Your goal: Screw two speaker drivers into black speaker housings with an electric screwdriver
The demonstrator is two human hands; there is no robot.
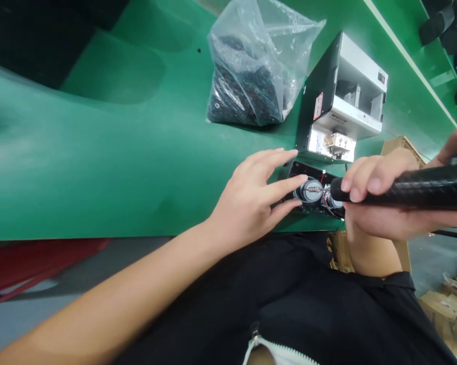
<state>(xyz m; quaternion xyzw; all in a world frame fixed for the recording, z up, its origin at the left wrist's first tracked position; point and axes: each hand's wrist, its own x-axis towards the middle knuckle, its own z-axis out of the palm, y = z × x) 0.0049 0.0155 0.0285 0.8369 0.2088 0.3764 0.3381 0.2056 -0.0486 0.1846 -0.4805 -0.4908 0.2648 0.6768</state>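
A black panel (299,167) lies near the bench's front edge, bearing two round grey speaker-like parts (312,191) with thin red and white wires (323,176). My left hand (257,192) reaches over its left end, fingers spread, thumb and a fingertip at the rim of the left round part. Whether they press on it I cannot tell. My right hand (388,187) is wrapped around a black electric screwdriver (414,188), held nearly level in this view. Its bit points left at the panel, between the two round parts. The exact contact at the tip is too small to make out.
Behind the panel stands a silver and black screw feeder machine (342,101). A clear plastic bag (251,76) of small black parts sits left of it on the green bench (99,167). Cardboard boxes (441,314) are on the floor at right.
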